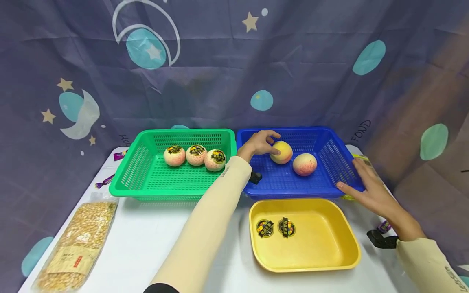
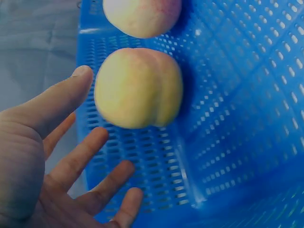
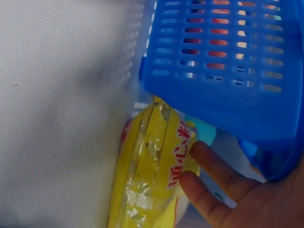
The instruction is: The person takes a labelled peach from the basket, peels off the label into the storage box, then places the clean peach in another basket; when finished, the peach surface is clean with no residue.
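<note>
Inside the blue basket (image 1: 286, 185) lie two peaches, a yellow peach (image 1: 281, 153) and a pinker peach (image 1: 305, 164). My left hand (image 1: 259, 143) reaches over the basket's left side, close by the yellow peach. In the left wrist view its fingers are spread and the thumb points towards that peach (image 2: 137, 88), without a grip on it. At the basket's right rim is my right hand (image 1: 375, 195), fingers extended. The right wrist view has two of its fingertips close to a yellow printed bag (image 3: 152, 166) beside the basket; whether they touch it, I cannot tell.
A green basket (image 1: 172, 192) on the left holds three peaches with black stickers. In front, a yellow tray (image 1: 315, 248) has two round stickers inside. A bag of corn kernels (image 1: 78, 240) lies at the left edge, near purple wrapped candies (image 1: 105, 181). A patterned curtain (image 1: 220, 81) hangs behind.
</note>
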Demonstrator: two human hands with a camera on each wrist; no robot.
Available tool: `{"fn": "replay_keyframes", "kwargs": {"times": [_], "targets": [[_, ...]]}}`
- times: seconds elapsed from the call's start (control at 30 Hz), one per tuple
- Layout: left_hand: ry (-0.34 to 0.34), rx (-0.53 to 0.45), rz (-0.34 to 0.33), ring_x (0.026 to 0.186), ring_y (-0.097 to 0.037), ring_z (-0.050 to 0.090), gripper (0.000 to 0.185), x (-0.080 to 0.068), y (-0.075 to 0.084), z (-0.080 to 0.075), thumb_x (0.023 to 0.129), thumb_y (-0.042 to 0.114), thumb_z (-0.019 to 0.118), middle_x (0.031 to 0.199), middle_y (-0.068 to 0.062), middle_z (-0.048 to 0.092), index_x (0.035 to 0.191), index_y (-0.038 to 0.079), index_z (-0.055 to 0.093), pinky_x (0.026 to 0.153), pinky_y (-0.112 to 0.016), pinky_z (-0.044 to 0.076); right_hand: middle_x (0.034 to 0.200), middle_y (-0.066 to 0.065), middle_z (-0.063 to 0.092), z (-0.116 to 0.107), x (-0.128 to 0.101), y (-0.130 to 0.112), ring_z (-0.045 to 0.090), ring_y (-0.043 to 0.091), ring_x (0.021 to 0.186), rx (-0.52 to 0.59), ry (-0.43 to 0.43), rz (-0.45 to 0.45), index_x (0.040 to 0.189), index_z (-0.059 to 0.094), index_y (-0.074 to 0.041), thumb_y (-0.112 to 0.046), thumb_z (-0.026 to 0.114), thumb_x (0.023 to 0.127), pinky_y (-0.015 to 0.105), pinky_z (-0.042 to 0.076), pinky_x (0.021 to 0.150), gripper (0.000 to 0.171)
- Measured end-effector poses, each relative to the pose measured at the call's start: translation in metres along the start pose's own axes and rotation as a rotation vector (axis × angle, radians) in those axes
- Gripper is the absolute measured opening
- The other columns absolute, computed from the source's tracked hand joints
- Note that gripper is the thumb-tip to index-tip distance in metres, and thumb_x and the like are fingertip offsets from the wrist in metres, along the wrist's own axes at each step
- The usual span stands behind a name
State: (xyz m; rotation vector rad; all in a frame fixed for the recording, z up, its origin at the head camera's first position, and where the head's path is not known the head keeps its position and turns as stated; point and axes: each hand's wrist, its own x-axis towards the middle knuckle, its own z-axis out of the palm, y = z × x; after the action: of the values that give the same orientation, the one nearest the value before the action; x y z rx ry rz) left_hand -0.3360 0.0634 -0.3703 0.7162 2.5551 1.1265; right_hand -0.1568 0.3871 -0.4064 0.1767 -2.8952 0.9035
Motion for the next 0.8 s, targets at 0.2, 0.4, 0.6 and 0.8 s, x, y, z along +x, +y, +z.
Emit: {"fn": "replay_keyframes", "kwargs": {"times": [0.2, 0.4, 0.6, 0.8], "targets": [[-0.027, 0.052, 0.058, 0.133, -0.028, 0.055, 0.056, -0.013, 0.011, -0.013, 0.088, 0.025, 0.081, 0.14, -0.012, 0.063, 0.141, 0.02, 0.061, 0.11, -0.044, 0.047, 0.168, 0.03, -0.001, 0.001, 0.0, 0.001, 0.003, 0.059, 0.151, 0.008, 0.007, -0.014, 0.163, 0.002, -0.001, -0.038, 0.064, 0.097, 0.078, 0.0, 0.116, 0.097], [-0.01, 0.077, 0.167, 0.131, -0.028, 0.056, 0.044, -0.04, 0.018, -0.033, 0.093, 0.028, 0.076, 0.136, -0.009, 0.066, 0.135, 0.019, 0.065, 0.109, -0.039, 0.047, 0.169, 0.029, -0.002, 0.002, 0.0, 0.003, 0.002, 0.059, 0.151, 0.012, 0.01, -0.02, 0.163, 0.003, -0.001, -0.038, 0.064, 0.098, 0.079, 0.0, 0.115, 0.097], [0.016, 0.045, 0.198, 0.125, -0.03, 0.061, 0.04, -0.088, 0.009, -0.054, 0.095, 0.031, 0.073, 0.135, -0.002, 0.067, 0.133, 0.022, 0.066, 0.104, -0.04, 0.051, 0.169, 0.029, -0.002, 0.002, 0.001, 0.002, 0.001, 0.06, 0.151, 0.007, 0.008, -0.011, 0.163, 0.002, -0.003, -0.04, 0.064, 0.097, 0.08, 0.0, 0.114, 0.098], [0.123, 0.023, 0.187, 0.124, -0.022, 0.059, 0.037, -0.141, -0.014, -0.074, 0.096, 0.033, 0.071, 0.133, 0.004, 0.067, 0.132, 0.025, 0.067, 0.105, -0.045, 0.05, 0.168, 0.03, -0.001, 0.002, 0.0, 0.003, 0.002, 0.06, 0.15, 0.015, 0.02, -0.026, 0.163, 0.003, -0.001, -0.038, 0.064, 0.097, 0.078, -0.001, 0.115, 0.097]]}}
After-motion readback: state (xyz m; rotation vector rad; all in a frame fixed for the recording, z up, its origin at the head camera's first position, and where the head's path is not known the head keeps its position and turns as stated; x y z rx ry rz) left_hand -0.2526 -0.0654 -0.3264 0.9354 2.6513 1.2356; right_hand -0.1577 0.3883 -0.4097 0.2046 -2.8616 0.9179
